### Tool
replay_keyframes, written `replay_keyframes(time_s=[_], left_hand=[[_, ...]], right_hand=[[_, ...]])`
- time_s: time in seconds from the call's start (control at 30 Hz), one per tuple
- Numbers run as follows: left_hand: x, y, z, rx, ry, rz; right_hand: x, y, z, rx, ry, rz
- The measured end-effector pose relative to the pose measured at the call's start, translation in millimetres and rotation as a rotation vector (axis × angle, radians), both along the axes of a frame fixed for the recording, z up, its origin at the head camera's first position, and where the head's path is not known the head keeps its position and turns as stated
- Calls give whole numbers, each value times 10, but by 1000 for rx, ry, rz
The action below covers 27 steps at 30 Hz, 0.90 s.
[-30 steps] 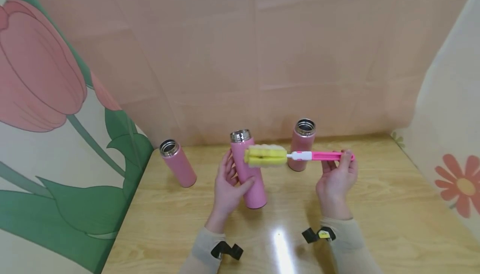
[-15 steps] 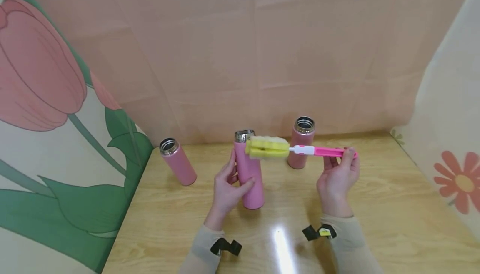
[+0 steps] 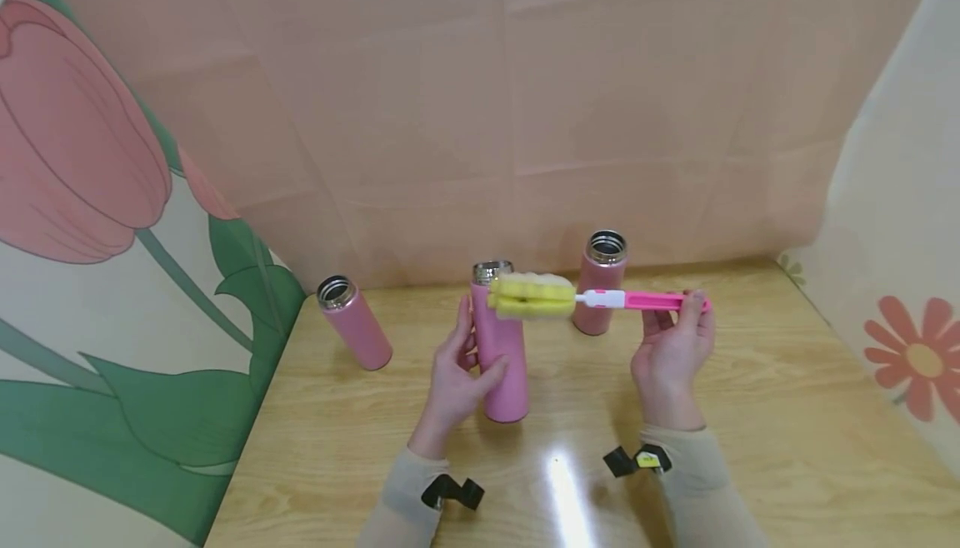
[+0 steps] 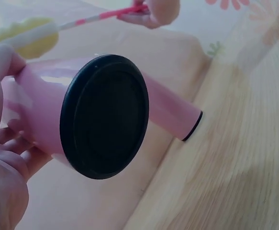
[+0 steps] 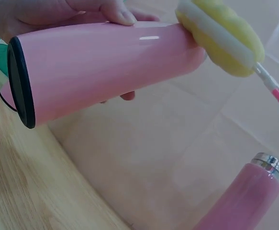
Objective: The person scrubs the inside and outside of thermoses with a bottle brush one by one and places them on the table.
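Pink, glossy tall bottle held up clear of the wooden table, black base exposed in the left wrist view, silvery neck uppermost. Tall bottle taken as landmark. It is gripped by the left hand: thumb laid across its near face below mid-height, other fingers curled round its left and far side, tips partly hidden behind it. Bottle lies between thumb and fingers, neck sticking out above them.

Cleaning brush is pinched by the right hand, well right of the tall bottle; handle end caught between thumb and curled fingers. Brush is held roughly level, yellow-and-white sponge head pointed at the tall bottle and overlapping its upper part just below the neck. Contact cannot be told.

Two shorter pink bottles are stood on the table: left bottle well left of the landmark, right bottle to its right and farther back, partly covered by the brush.
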<state>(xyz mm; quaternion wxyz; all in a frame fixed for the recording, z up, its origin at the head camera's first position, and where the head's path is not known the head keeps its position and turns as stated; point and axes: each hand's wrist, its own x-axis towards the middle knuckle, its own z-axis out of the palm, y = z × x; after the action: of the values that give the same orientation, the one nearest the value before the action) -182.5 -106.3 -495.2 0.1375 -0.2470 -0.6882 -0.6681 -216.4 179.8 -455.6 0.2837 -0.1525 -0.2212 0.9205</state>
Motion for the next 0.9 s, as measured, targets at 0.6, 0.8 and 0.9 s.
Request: replay_keyframes(time_s=[0.6,0.8,0.9], left_hand=[[13,54,34,88,-90,-5],[14,74,38,95,-117,-43],[19,74,35,88,-121,-36]], right_hand=[[-8,-63,16,45,6,-47],[-6,-75,16,62,-2,-54],[-9,-80,8,70,5,-66]])
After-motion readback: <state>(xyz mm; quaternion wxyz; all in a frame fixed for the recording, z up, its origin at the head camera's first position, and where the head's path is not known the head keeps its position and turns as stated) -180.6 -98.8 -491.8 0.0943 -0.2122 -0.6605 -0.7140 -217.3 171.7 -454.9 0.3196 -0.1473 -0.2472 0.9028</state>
